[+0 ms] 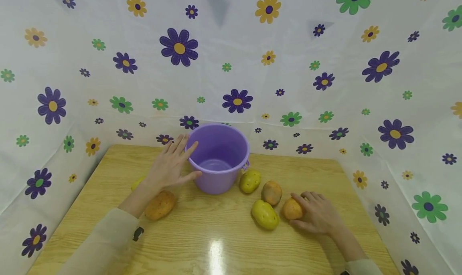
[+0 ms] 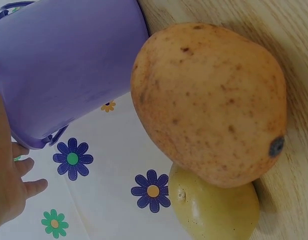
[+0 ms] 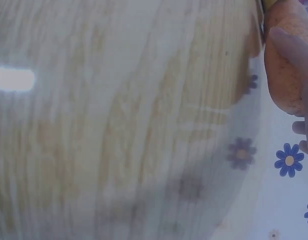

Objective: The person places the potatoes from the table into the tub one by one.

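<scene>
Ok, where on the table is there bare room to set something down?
Bare table: the near middle, between the brown potato on the left and the front yellow-green item; also the back right corner, behind the right hand. Crowded: right of the purple bucket up to that hand, and left of it, around the left hand.

On the surface [image 1: 187, 235] we have a bucket [image 1: 215, 182] toward the back, our left hand [image 1: 171, 162] at its left rim. Left of it, one potato [image 1: 160, 205] lies before another potato [image 1: 136, 184]; right of it lie four more potatoes [image 1: 265, 215], the rightmost in our right hand [image 1: 319, 213].
</scene>
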A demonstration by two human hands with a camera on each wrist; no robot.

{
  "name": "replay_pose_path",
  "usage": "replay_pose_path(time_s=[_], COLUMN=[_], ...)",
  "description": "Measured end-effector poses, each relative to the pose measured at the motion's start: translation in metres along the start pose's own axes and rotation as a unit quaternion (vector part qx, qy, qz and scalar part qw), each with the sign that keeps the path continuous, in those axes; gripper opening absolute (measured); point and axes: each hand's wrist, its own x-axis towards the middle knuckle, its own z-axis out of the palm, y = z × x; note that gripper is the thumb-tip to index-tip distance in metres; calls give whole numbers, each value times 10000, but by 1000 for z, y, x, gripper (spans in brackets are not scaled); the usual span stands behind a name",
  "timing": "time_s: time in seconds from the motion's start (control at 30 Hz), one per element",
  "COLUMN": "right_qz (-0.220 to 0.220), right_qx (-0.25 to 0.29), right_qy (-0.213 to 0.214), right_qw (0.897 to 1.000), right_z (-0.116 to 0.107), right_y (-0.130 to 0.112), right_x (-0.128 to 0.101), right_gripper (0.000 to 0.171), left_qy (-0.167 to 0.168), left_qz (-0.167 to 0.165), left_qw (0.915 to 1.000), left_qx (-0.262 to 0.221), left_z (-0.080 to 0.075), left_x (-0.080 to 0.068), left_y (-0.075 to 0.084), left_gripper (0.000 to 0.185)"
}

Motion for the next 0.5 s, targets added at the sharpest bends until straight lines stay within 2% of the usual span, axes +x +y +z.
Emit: replay_pose_path(time_s=[0.2,0.5], right_qz=[14,-52], right_qx=[-41,-33], right_qy=[83,478], right_qw=[10000,9988], right_z=[-6,-15], right_y=[4,9], right_x=[2,8], right_gripper=[84,83], left_qy=[-10,-62], left_qz=[-30,-63], left_qw=[10000,10000], left_qx=[32,21], left_z=[0,-2], left_x=[0,-1], left_y=[0,1], left_gripper=[103,102])
